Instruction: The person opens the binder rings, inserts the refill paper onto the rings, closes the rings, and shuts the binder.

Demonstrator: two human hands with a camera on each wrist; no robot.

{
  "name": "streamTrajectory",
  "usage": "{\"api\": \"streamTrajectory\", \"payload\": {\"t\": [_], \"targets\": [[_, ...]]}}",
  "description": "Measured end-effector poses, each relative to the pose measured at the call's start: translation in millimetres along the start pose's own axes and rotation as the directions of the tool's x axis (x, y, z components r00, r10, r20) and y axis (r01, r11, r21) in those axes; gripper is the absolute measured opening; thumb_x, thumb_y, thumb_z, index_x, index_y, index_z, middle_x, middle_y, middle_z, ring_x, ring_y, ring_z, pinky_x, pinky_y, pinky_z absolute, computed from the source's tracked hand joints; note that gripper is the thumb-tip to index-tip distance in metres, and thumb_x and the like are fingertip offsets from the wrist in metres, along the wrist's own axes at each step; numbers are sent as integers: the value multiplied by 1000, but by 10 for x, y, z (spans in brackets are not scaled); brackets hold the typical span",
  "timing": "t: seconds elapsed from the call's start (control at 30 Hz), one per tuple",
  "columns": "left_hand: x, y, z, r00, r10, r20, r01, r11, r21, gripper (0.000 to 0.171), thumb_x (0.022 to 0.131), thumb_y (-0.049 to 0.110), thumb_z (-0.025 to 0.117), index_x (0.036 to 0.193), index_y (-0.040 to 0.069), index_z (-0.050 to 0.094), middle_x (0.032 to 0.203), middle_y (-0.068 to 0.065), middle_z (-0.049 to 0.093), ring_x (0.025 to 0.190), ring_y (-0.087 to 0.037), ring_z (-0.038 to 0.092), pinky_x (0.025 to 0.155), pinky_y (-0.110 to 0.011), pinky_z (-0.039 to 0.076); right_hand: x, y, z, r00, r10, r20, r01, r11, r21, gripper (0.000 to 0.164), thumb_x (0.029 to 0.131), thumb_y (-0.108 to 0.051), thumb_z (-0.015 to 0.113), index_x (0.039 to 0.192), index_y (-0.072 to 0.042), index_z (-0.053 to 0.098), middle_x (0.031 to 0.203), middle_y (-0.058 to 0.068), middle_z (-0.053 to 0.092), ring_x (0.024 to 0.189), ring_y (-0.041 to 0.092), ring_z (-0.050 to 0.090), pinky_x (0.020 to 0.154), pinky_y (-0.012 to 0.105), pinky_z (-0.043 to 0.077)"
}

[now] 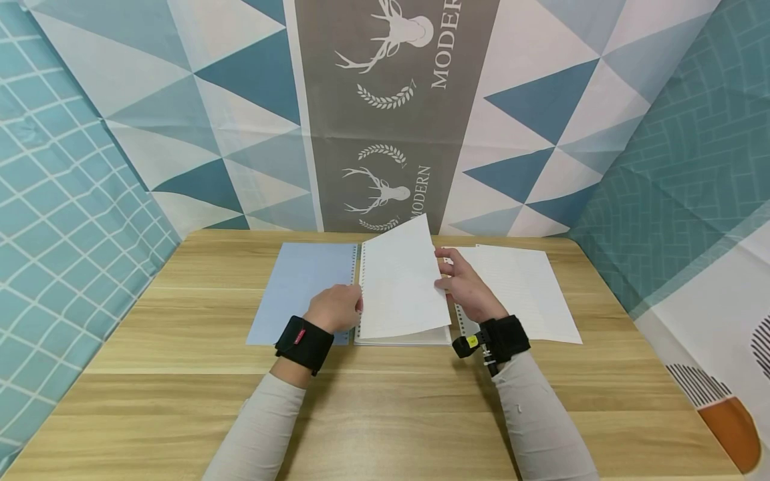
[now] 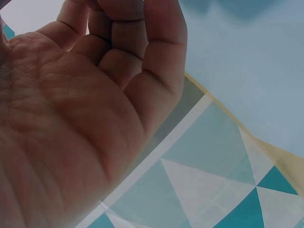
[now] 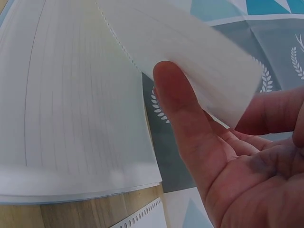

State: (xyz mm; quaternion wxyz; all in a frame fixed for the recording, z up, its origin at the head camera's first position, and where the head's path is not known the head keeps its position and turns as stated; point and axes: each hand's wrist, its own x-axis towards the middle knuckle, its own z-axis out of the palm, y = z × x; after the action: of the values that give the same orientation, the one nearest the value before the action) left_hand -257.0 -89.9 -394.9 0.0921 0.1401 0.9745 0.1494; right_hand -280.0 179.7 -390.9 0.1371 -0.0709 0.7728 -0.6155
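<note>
A spiral notebook lies open on the table, its blue cover (image 1: 303, 270) folded out to the left. From its white pages, one sheet (image 1: 400, 284) rises, lifted along its right side. My right hand (image 1: 470, 288) pinches that sheet's right edge; in the right wrist view the thumb (image 3: 178, 102) lies across its near face. At the ring binding (image 1: 353, 267) my left hand (image 1: 333, 307) rests with curled fingers. The left wrist view shows its palm (image 2: 61, 118) and bent fingers, but the fingertips are out of frame, so I cannot tell what they grip.
Loose white sheets (image 1: 535, 287) with a row of punched holes lie to the right, partly under my right hand. The wooden table (image 1: 385, 407) stretches toward me. Behind its far edge hangs a patterned cloth (image 1: 379, 127), with blue tile-patterned cloth (image 1: 66, 220) at the left side.
</note>
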Motion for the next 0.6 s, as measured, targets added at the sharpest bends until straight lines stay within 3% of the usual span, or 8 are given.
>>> {"api": "streamTrajectory", "payload": {"t": [0.13, 0.4, 0.6], "targets": [[9, -3, -1, 1000, 5, 12, -5, 1000, 4, 9, 87, 5, 69, 93, 9, 63, 85, -5, 62, 76, -22, 54, 62, -32, 41, 4, 10, 7, 1000, 8, -1, -8, 1000, -2, 65, 100, 4, 44, 158, -16, 23, 146, 21, 46, 92, 19, 57, 71, 29, 47], [-35, 2, -53, 992, 40, 120, -44, 998, 33, 9, 86, 6, 71, 88, 10, 63, 83, -4, 62, 76, -20, 54, 60, -31, 41, 3, 12, 17, 1000, 11, -8, -11, 1000, -14, 64, 101, 2, 45, 158, -17, 24, 151, 19, 40, 94, 20, 54, 75, 33, 44], [-59, 16, -85, 986, 67, 155, -70, 997, 20, 12, 85, 6, 72, 93, 8, 63, 83, -4, 60, 74, -20, 52, 61, -30, 39, 2, 5, 17, 1000, 15, -7, -15, 1000, -19, 65, 101, 2, 45, 159, -17, 23, 152, 20, 40, 95, 21, 54, 74, 32, 45]]}}
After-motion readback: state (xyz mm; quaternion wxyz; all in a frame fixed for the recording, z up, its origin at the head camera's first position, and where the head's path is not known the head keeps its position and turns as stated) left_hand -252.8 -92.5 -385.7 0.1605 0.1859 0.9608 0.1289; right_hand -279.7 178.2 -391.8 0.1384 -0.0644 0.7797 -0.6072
